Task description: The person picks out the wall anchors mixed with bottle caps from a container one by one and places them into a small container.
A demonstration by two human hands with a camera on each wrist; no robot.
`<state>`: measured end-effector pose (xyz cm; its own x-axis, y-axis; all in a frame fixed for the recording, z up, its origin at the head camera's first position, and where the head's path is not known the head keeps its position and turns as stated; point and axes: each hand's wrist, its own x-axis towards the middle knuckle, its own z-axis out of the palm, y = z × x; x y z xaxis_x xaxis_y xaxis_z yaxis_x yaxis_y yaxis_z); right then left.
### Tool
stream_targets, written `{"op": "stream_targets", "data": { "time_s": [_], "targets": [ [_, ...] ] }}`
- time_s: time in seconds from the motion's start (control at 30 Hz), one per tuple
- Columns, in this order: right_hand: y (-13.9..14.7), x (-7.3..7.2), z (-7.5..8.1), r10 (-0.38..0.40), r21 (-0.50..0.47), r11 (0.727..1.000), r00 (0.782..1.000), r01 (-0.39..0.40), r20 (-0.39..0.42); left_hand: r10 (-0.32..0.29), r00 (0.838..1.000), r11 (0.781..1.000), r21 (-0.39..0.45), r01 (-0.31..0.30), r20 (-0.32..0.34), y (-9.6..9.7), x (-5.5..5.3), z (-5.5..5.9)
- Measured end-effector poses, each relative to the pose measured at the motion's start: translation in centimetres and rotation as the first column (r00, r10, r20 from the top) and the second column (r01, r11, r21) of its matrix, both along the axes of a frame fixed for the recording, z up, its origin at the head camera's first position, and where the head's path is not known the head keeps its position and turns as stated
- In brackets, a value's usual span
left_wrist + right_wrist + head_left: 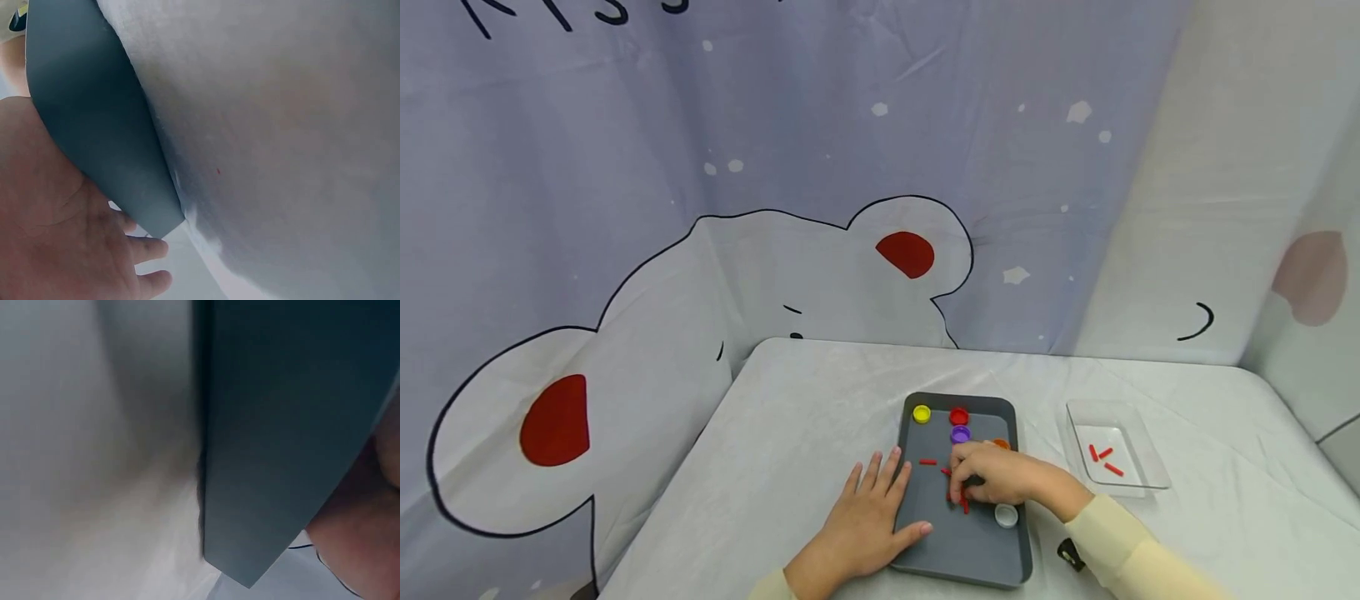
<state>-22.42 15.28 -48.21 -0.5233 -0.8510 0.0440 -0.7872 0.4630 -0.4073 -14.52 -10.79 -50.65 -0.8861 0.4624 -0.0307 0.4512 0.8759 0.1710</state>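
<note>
I see the left hand [868, 521] spread flat, the right hand [996, 472] bent over small thin red sticks [966, 506].
From my distant post, left fingers lie apart along the left edge of the grey rectangular tray [955, 550]; right fingertips are at the sticks, midway between its long edges, but I cannot tell whether they pinch one.

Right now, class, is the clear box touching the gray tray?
Apart. The head view shows it: a strip of white cloth lies between the right edge of the gray tray and the clear box.
</note>
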Motion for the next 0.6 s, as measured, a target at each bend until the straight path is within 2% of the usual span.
{"op": "stream_targets", "data": {
  "time_s": [0.1,0.27,0.43,0.6],
  "targets": [
    [0.2,0.8,0.0,-0.135,-0.083,0.987,0.991,0.135,0.008,0.000,1.000,1.000,0.003,0.000,-0.003,-0.1,0.1,-0.1],
    [0.6,2.6,-0.3,-0.306,-0.135,0.944,0.952,0.301,-0.022,0.009,1.000,1.000,-0.020,-0.009,0.006,0.0,0.0,0.1],
    [0.4,4.1,-1.2,-0.395,-0.119,0.917,0.909,0.381,-0.132,0.013,1.000,1.000,-0.020,-0.013,0.010,0.0,0.0,0.2],
    [0.1,4.7,-1.9,-0.430,-0.112,0.903,0.875,0.415,-0.221,0.005,1.000,1.000,-0.005,-0.005,0.001,0.0,0.1,0.0]
  ]
}}
